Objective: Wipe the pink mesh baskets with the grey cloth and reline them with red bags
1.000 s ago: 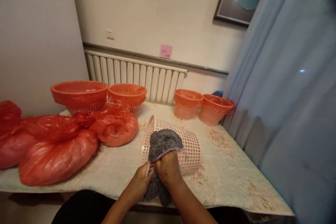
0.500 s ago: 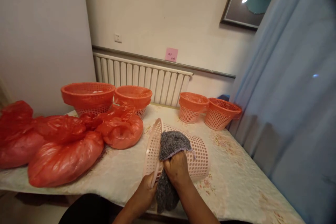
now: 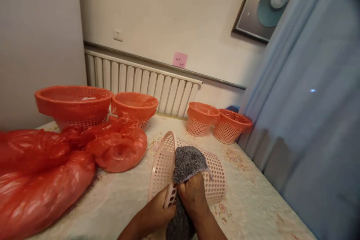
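A pale pink perforated plastic basket [image 3: 215,174] lies on its side on the table, its mouth turned to the left. My left hand [image 3: 156,208] is closed around the lower part of its rim. Bunched in my right hand [image 3: 194,197] is a dark grey cloth [image 3: 189,161] with a light purple edge, pressed against the outside of the basket just behind the rim. One end of the cloth spreads above my fist and the rest hangs down below it between my hands. My right fingertips are hidden.
Red-lined baskets [image 3: 74,110], [image 3: 135,105] stand at the back left, with two smaller lined baskets [image 3: 198,127], [image 3: 227,135] at the back right. Filled red plastic bags [image 3: 56,191] crowd the table's left side. A blue curtain [image 3: 295,120] borders the right.
The view has shifted closer and slightly tilted, so the bags and left baskets look larger. Both hands keep their hold, and the cloth and basket sit slightly lower in view.
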Demonstrator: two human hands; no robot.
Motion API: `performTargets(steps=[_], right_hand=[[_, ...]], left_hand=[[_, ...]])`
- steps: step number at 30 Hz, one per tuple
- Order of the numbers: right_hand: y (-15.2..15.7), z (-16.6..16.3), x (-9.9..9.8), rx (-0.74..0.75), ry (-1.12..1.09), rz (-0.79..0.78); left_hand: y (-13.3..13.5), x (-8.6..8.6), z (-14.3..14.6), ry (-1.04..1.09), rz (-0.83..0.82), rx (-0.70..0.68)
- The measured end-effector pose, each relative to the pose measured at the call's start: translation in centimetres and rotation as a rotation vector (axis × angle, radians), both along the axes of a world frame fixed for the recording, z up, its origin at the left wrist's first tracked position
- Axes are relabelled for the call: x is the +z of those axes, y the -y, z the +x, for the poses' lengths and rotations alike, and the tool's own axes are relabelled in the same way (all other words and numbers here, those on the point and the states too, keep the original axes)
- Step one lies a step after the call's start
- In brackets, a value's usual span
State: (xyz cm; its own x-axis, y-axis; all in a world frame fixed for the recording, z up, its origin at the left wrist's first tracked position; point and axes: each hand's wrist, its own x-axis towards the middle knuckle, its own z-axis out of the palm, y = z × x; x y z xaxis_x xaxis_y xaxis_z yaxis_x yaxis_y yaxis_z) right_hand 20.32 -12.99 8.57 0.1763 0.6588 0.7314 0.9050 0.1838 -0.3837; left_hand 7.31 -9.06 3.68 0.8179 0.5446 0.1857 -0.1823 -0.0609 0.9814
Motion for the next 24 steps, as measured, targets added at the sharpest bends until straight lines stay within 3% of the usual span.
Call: performTargets(steps=[7,12,16,19,24], right_hand=[[-0.9,0.0,0.6,0.017,0.017,0.002],[-1.4,0.1,0.9,0.012,0.019,-0.050],[-2.0,1.5,1.0,0.010,-0.022,-0.064],[-2.0,4.3,0.6,-0.092,-0.054,-0.079],[-0.5,11.1,-1.7,-0.399,-0.094,-0.117]], left_hand=[[-2.4,0.1,1.3,0.125,-0.147,-0.180],[-3.1,0.8,1.2,0.073,-0.125,-0.188],[-3.6,1.3,1.0,0.137,-0.220,-0.270],[-3.7,1.6,1.0,0.200,-0.307,-0.335],[-3.6,1.5,1.1,0.291,-0.389,-0.415]])
